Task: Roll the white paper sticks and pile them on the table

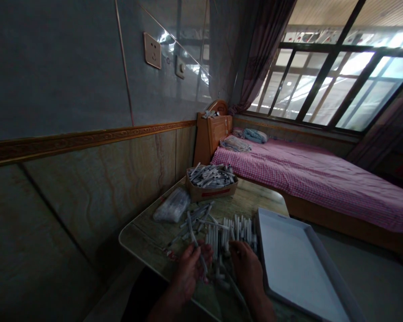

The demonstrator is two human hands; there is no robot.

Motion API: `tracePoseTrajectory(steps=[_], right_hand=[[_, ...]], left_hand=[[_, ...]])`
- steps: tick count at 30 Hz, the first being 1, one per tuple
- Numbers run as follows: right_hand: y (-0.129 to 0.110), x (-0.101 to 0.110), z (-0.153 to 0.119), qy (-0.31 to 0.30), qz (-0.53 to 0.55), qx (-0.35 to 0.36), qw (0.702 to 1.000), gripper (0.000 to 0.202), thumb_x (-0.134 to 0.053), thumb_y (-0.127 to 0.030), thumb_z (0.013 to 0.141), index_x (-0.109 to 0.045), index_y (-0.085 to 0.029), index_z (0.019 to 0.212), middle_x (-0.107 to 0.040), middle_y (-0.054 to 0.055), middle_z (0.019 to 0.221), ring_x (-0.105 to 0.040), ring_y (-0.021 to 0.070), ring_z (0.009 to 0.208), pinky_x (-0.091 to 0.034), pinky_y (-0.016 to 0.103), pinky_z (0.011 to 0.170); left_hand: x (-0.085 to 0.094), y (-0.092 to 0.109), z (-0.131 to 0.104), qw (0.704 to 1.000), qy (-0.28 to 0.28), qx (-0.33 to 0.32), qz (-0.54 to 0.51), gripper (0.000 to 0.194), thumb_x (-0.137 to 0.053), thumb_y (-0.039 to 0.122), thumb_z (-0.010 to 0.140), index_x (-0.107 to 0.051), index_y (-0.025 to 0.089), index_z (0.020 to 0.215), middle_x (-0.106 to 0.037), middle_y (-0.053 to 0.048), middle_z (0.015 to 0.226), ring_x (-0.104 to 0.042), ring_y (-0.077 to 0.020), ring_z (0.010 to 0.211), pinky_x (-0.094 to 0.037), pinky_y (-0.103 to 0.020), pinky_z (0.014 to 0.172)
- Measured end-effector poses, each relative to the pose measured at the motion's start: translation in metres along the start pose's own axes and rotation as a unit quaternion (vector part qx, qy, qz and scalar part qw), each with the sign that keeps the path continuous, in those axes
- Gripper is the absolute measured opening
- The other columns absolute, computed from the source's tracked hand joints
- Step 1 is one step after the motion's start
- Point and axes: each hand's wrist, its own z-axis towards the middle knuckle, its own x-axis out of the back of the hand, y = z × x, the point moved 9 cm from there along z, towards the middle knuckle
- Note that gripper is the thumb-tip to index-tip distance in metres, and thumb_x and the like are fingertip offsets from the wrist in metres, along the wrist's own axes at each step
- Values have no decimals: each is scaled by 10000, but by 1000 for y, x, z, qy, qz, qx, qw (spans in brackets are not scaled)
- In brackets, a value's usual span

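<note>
My left hand (pixel 188 268) is closed around a long, thin, pale strip or sleeve (pixel 191 230), blurred, that sticks up past the fingers. My right hand (pixel 246 266) has its fingers curled at the near end of a row of white pens (pixel 240 228); whether it grips one is hidden. More pens (pixel 213 235) stand side by side between the hands. Loose grey-white pens (pixel 196 217) lie crossed beyond my left hand. Several small pale pieces (pixel 221 279) are on the table below, dark and hard to make out.
A cardboard box (pixel 211 193) heaped with pens stands at the table's (pixel 139 235) far end, beside a clear plastic bag (pixel 173 205). A shallow white tray (pixel 300 255) lies along the right. Behind is a bed (pixel 305 179); a tiled wall (pixel 104 192) borders the left.
</note>
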Motion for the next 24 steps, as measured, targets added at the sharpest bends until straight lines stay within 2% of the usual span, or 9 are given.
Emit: tracePoseTrajectory(steps=[3, 6, 10, 14, 20, 24], right_hand=[[-6, -1, -15, -7, 45, 7, 999, 276, -458, -306, 930, -722, -226, 926, -733, 55, 948, -699, 181, 821, -447, 238, 699], [-19, -11, -30, -38, 56, 10, 998, 281, -471, -350, 940, -716, -243, 856, -732, 34, 861, -690, 169, 770, -423, 228, 673], [-36, -24, -41, -62, 34, 22, 997, 268, -510, -323, 931, -694, -241, 754, -708, 22, 778, -667, 156, 697, -365, 224, 615], [-39, -28, -43, -70, 38, 21, 997, 226, -559, -287, 885, -674, -230, 699, -689, 25, 733, -643, 155, 664, -347, 221, 598], [-45, -20, -46, -69, 95, 72, 990, 301, -523, -342, 868, -585, -206, 607, -589, 4, 644, -544, 119, 588, -338, 204, 566], [-28, -14, -48, -55, 118, 53, 990, 342, -530, -377, 862, -547, -204, 568, -566, -3, 606, -529, 125, 570, -342, 213, 545]], left_hand=[[0, 0, 0, 1000, 14, -12, -23, 111, -565, 71, 903, -620, 157, 947, -788, -121, 909, -769, -231, 869, -612, -335, 795], [-2, -1, 0, 999, 10, -30, -40, 97, -581, 81, 902, -622, 163, 931, -789, -124, 945, -762, -234, 915, -609, -337, 836], [-9, 1, -5, 998, -12, -45, -49, 81, -660, 122, 863, -637, 168, 926, -789, -117, 977, -749, -249, 970, -591, -365, 908], [-13, 1, -16, 998, -11, -33, -45, 57, -642, 127, 878, -642, 162, 923, -789, -116, 998, -743, -247, 992, -584, -385, 943], [-14, 1, -19, 999, -7, -28, -44, 60, -632, 118, 877, -643, 161, 918, -793, -111, 952, -763, -237, 916, -624, -341, 835], [-7, 11, -13, 998, 24, -42, -38, 73, -616, 106, 884, -635, 161, 929, -789, -97, 946, -768, -206, 869, -625, -294, 760]])
